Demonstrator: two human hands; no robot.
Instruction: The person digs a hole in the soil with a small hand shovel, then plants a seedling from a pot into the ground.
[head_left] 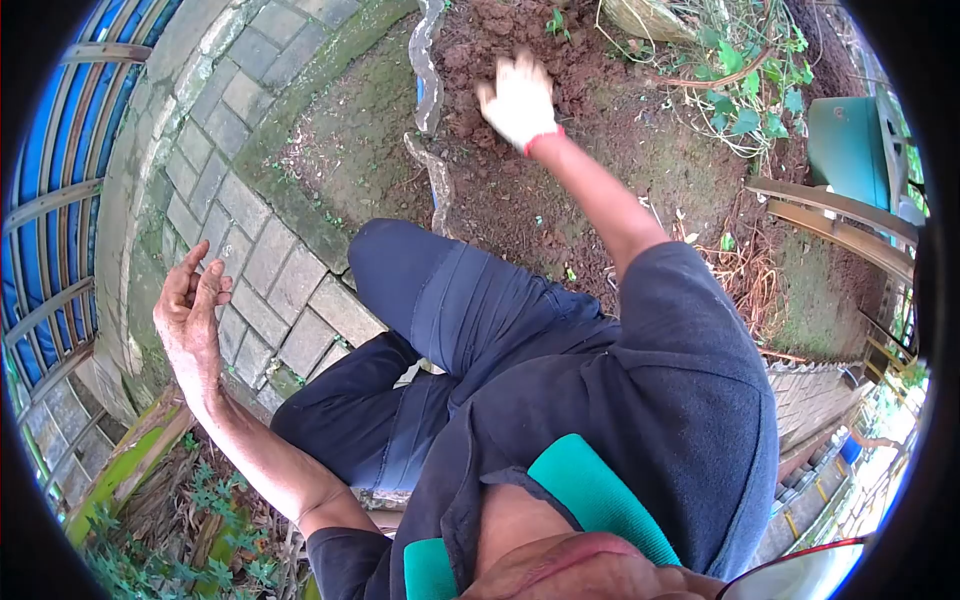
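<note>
Brown soil (580, 65) is hiding beneath the blurred, forward-pointing right hand (520, 100), grip unclear to me; the left hand (190, 305) is curling half-open.

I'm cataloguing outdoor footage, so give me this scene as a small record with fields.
setting: outdoors, bare ground beside grey paving bricks
left hand: bare, fingers loosely bent, raised over the paving; nothing visible in it
right hand: white glove with red cuff, at loose reddish-brown soil; blurred, contact unclear
edging: thin, wavy-edged strip left of the gloved hand
plants: leafy vines at upper right
container: green, type unclear, beyond the vines
clothing: dark trousers, dark top, teal collar
</note>
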